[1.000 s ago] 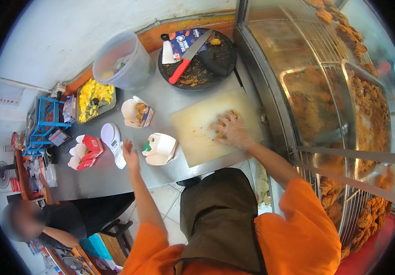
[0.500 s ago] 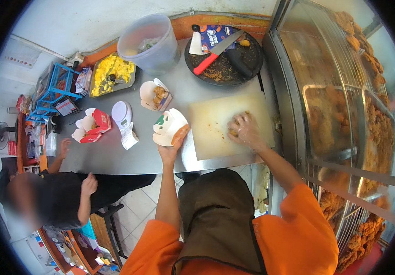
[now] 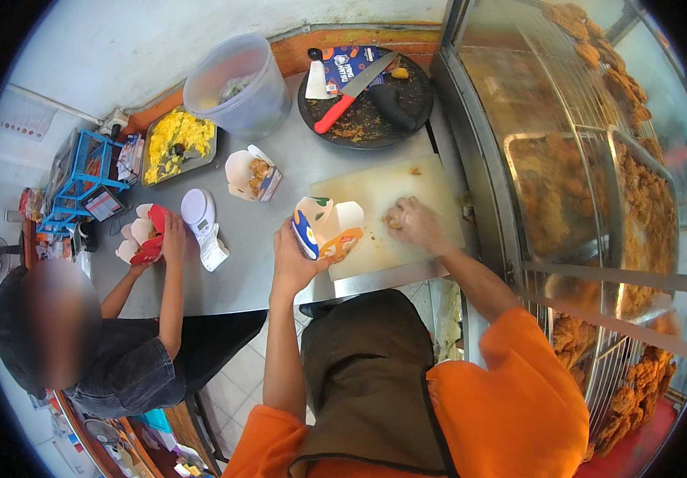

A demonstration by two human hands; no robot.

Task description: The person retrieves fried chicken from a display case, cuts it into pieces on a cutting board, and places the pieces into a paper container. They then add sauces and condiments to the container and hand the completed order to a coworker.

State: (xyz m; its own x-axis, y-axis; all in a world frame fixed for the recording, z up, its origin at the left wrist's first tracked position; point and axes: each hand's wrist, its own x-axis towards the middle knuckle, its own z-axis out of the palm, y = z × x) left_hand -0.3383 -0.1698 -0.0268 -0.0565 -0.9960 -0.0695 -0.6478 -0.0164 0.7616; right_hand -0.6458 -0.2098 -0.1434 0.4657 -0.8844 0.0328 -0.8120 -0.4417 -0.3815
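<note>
My left hand (image 3: 289, 261) grips an open paper food box (image 3: 335, 225), white with orange and blue sides, tilted over the left edge of the cutting board (image 3: 375, 268). Its inside is mostly hidden. On the pale board my right hand (image 3: 423, 229), in what looks like a clear glove, has its fingers closed around pieces of fried chicken (image 3: 394, 217). One small loose piece (image 3: 415, 170) lies near the board's far edge, with crumbs about. Beyond my left hand stands another open box (image 3: 240, 175) with fried pieces inside.
At left a co-worker (image 3: 132, 350) holds a red food box (image 3: 149, 248) beside a white scale (image 3: 198, 205). Behind are a tray (image 3: 192, 167) of yellow egg-like food, a plastic bucket (image 3: 236, 103) and a round dark board (image 3: 310, 110) bearing a red-handled knife (image 3: 332, 115). A glass cabinet (image 3: 471, 151) borders the right.
My left hand has turned the box and brought it to the board's edge. My right hand has shifted slightly, leaving one piece behind. The co-worker has leaned in and taken hold of the red box.
</note>
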